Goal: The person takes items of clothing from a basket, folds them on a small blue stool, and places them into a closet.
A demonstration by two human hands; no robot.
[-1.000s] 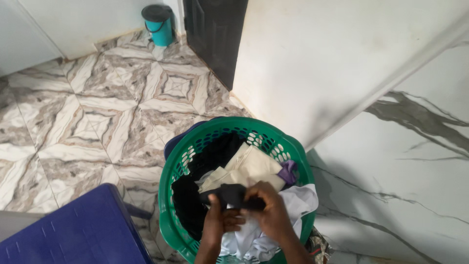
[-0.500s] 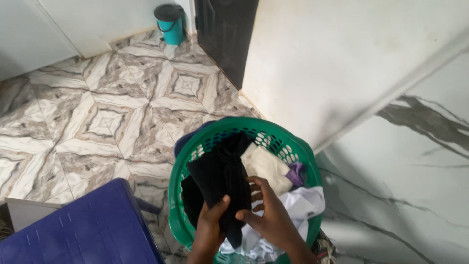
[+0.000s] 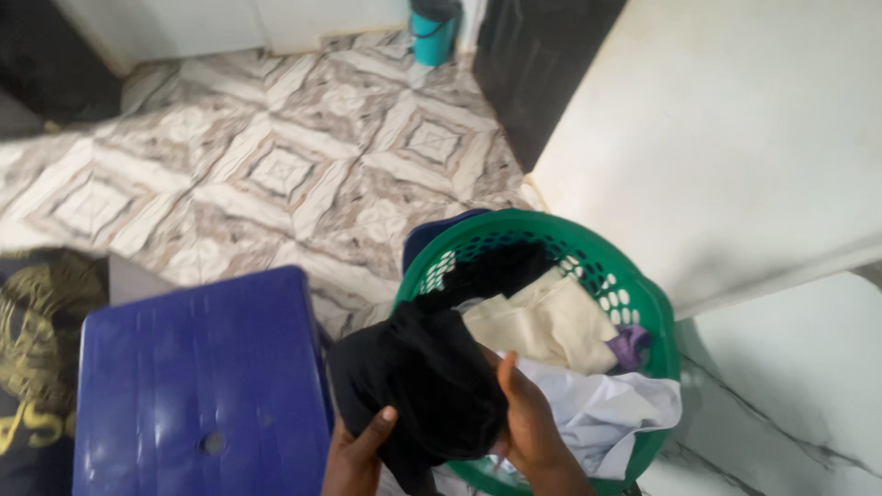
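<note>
Hands: left hand [image 3: 354,455] and right hand [image 3: 528,422] clasp a soft, bunched black cloth garment [image 3: 423,386].
Basket: round green perforated plastic laundry basket [image 3: 643,303] at 3 o'clock, holding cream, white and purple cloth.

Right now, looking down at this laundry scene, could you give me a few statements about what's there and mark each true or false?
1. Both hands hold a black garment. True: the left hand and the right hand grip it from either side.
2. The basket is red. False: it is green.
3. A cream cloth lies in the basket. True.
4. The blue plastic surface sits to the right of the basket. False: it is on the left.
5. A teal bin stands far off on the tiled floor. True.
</note>
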